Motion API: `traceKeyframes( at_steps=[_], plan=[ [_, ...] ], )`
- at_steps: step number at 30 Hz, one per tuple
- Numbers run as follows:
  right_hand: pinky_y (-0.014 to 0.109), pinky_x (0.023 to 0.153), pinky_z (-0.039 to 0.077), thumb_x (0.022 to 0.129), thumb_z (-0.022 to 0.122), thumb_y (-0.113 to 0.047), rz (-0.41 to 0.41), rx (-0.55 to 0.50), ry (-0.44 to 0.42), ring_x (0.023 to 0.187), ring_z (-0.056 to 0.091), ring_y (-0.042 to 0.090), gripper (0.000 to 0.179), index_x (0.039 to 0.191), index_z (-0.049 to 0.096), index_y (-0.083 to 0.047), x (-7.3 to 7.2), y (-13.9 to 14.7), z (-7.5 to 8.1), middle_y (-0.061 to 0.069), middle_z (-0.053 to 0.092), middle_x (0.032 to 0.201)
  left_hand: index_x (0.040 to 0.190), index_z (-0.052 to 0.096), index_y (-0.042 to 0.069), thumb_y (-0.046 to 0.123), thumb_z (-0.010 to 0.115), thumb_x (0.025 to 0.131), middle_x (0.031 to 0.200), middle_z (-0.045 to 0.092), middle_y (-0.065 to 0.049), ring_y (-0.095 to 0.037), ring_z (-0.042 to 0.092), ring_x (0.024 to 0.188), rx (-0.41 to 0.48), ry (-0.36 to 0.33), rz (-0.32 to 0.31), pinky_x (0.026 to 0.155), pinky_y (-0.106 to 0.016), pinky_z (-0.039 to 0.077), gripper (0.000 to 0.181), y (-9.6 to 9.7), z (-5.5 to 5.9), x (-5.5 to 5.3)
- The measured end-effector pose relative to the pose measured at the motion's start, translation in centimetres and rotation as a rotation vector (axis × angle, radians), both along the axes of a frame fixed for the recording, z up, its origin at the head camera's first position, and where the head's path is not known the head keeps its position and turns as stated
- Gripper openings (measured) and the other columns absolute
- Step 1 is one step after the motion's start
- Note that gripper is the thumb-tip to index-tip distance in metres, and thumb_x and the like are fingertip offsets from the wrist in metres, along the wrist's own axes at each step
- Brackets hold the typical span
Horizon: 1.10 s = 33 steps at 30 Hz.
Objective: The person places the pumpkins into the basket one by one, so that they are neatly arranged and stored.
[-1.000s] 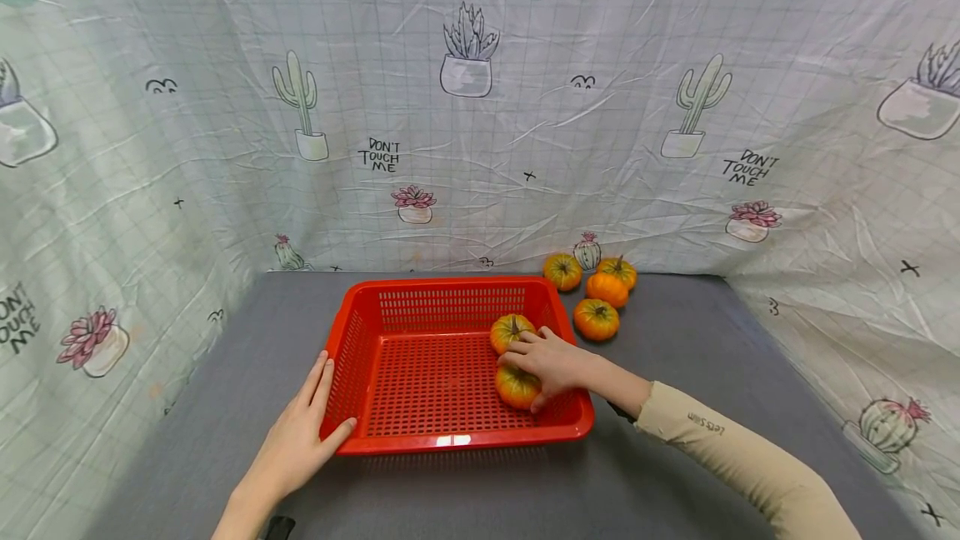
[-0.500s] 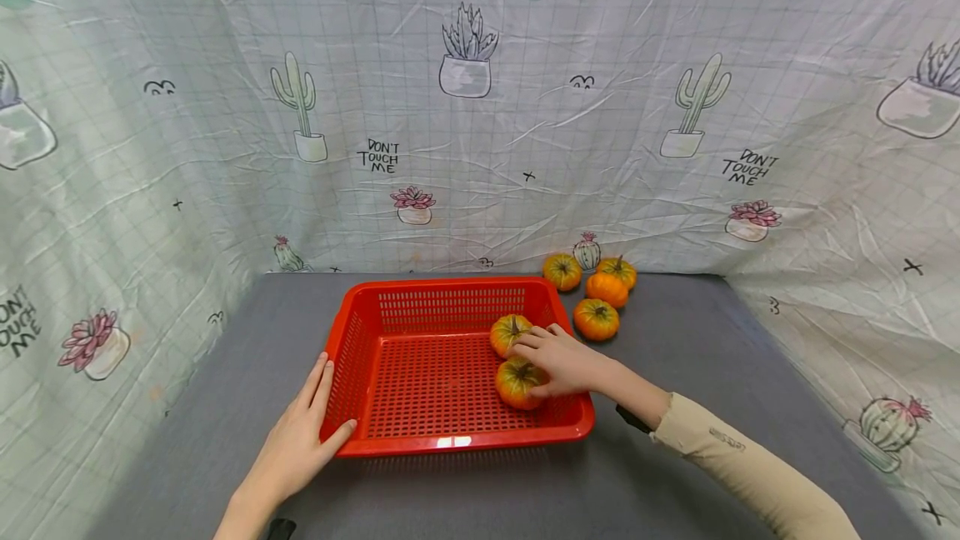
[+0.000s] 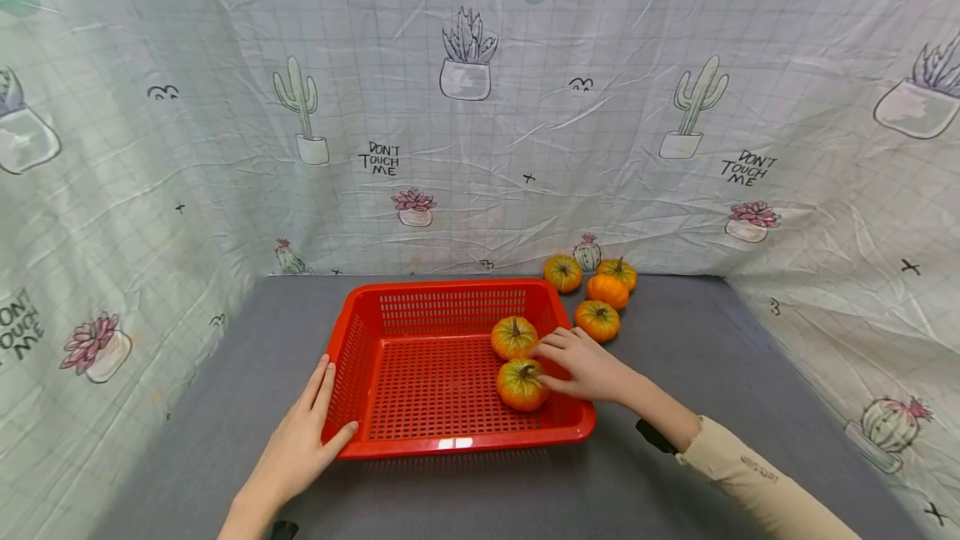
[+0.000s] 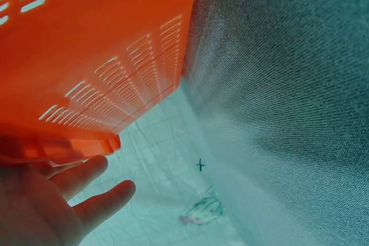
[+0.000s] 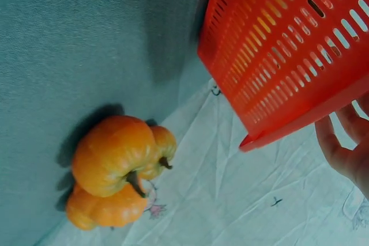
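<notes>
A red plastic basket [image 3: 405,447] with slotted walls sits on the grey table. Two small orange-yellow pumpkins lie inside it at the right: a rear pumpkin [image 3: 512,340] and a front pumpkin [image 3: 517,392]. Over the right rim reaches my right hand [image 3: 588,367], fingers relaxed and slightly bent beside the front pumpkin; whether a fingertip touches it I cannot tell. My left hand [image 3: 296,440] rests on the basket's left front corner, thumb over the rim. Its outstretched fingers [image 4: 109,203] show under the rim in the left wrist view.
Several more small pumpkins [image 3: 597,322] stand behind and right of the basket; the right wrist view has some orange pumpkins [image 5: 112,154] clustered there. A cactus-print cloth [image 3: 465,190] hangs around the back and sides of the grey table [image 3: 720,373].
My right hand has let go of the front pumpkin and drawn back to the right, uncovering both pumpkins in the basket. The left hand and basket have stayed in place.
</notes>
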State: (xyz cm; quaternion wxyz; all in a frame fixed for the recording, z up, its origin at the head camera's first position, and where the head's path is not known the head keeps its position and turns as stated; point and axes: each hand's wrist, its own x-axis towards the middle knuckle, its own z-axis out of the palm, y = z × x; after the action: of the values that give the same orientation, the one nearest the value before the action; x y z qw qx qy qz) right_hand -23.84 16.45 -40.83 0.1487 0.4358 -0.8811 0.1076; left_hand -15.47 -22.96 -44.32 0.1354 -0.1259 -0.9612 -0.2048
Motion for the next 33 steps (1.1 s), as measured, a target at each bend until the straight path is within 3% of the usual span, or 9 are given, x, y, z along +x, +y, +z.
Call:
traceKeyframes(
  at_steps=[7,15,22,33],
  plan=[
    [0.034,0.077,0.04,0.077,0.067,-0.021,-0.044,-0.077,0.001,0.094,0.051,0.012,0.022,0.099,0.064,-0.017,0.1,1.2,-0.3,-0.002,0.063,0.098,0.142,0.017,0.0,0.031,0.061,0.081,0.149,0.015,-0.014,-0.041,0.038,0.122,0.001,0.006,0.0,0.087,-0.056,0.038,0.081,-0.1,-0.2,-0.1],
    [0.034,0.075,0.045,0.074,0.07,-0.019,-0.071,-0.184,0.1,0.087,0.051,0.012,0.02,0.093,0.066,-0.014,0.1,2.3,-1.1,-0.003,0.063,0.096,0.142,0.016,0.001,0.032,0.06,0.081,0.149,0.014,-0.014,-0.041,0.038,0.122,0.004,0.006,0.002,0.086,-0.058,0.038,0.081,0.0,-0.3,-0.2],
    [0.036,0.076,0.046,0.073,0.07,-0.017,-0.129,-0.268,0.142,0.088,0.053,0.014,0.024,0.096,0.064,-0.011,-0.3,3.1,-2.0,-0.001,0.063,0.097,0.142,0.016,0.001,0.032,0.06,0.082,0.149,0.014,-0.013,-0.041,0.038,0.122,0.007,0.006,-0.001,0.086,-0.058,0.039,0.081,0.0,-0.3,-0.2],
    [0.04,0.076,0.046,0.077,0.067,-0.011,-0.255,-0.387,0.105,0.089,0.056,0.02,0.025,0.101,0.063,-0.007,-0.9,4.6,-3.5,0.005,0.062,0.098,0.142,0.017,0.001,0.032,0.06,0.082,0.15,0.013,-0.013,-0.041,0.037,0.123,0.013,-0.005,0.003,0.088,-0.057,0.038,0.081,0.0,-0.3,-0.1]
  ],
)
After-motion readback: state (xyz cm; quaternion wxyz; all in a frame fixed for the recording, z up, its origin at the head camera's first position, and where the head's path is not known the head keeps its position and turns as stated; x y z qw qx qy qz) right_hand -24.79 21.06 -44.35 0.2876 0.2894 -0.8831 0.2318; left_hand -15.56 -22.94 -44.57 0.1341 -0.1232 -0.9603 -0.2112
